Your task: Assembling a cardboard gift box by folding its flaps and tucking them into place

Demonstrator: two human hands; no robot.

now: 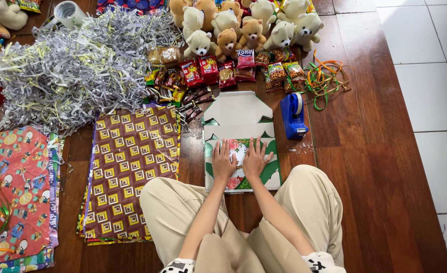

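Both hands, left hand [223, 163] and right hand [256, 159], lie open and flat on the flowered box [241, 151] at frame centre

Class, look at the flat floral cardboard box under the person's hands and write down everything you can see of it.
The flat white cardboard gift box with green bands and pink roses lies unfolded on the brown wooden floor, just ahead of the seated person's knees. Its plain white inner flaps stand open at the far end, one with a pointed top. The left hand and right hand press palm-down, side by side, on its printed panel. A blue tape dispenser sits close beside it, to its right.
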